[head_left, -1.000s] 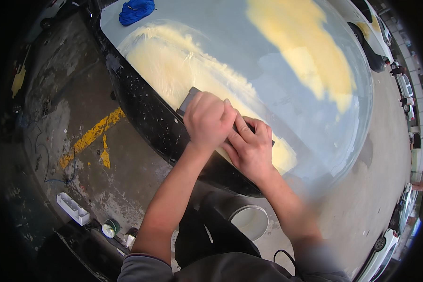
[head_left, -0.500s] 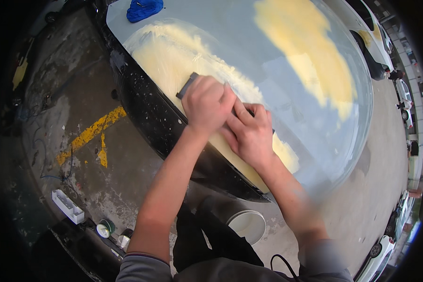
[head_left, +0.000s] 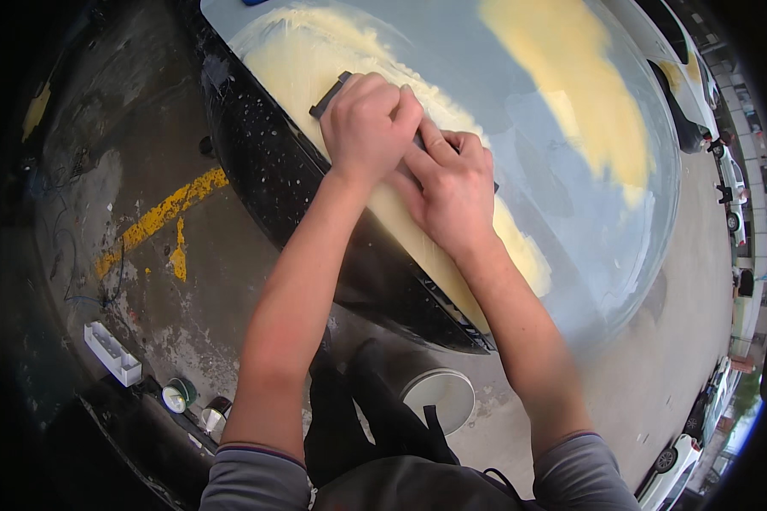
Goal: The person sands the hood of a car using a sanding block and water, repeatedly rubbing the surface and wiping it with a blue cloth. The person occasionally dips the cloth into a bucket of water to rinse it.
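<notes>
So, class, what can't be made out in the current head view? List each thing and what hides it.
In the head view:
- Dark block: its middle is covered by the hands.
- Blue item: mostly cut off by the top edge.
- White bucket: partly hidden by dark clothing.
- Distant people at right: too small for detail.

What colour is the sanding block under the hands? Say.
The sanding block is dark grey, nearly black; best seen in the head view.

The fingers [head_left: 435, 140] hide most of the dark block [head_left: 326, 99] beneath them
</notes>
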`<state>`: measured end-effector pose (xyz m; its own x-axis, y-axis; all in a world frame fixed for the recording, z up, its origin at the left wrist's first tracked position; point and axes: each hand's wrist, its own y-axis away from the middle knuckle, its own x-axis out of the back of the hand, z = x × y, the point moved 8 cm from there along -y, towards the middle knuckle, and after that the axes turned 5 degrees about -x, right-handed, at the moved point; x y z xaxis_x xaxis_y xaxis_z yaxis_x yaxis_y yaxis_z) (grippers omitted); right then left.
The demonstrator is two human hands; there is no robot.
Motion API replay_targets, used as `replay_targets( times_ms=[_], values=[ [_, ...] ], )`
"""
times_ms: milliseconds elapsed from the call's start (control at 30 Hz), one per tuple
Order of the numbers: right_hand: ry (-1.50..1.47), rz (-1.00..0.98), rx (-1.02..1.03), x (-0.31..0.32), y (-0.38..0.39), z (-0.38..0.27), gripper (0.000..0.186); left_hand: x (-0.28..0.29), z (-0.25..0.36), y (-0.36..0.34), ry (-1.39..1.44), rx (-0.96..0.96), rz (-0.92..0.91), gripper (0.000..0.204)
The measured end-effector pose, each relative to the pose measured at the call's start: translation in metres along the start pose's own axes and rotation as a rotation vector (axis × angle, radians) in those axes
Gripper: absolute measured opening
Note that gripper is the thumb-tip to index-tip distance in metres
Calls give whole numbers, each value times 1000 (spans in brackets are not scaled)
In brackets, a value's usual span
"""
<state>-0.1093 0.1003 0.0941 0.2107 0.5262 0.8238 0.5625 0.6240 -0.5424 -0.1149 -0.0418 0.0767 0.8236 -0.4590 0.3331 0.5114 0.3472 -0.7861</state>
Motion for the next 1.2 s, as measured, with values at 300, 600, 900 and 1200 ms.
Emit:
replay_targets(
  times_ms=[300, 600, 900, 1200],
  values=[
    [27, -25, -34, -9, -29, 6, 46, -11, -16, -40, 24, 20, -21, 36],
    [-19, -95, -18, 65, 110, -51, 49, 70, 77, 72, 220, 45, -189, 14],
    [-78, -109, -560, 174, 184, -18, 63, 77, -226, -185, -288, 197, -251, 70],
    [-187, 459, -1614, 263, 473, -68, 59, -25, -332, -228, -316, 44, -440, 41]
  ],
)
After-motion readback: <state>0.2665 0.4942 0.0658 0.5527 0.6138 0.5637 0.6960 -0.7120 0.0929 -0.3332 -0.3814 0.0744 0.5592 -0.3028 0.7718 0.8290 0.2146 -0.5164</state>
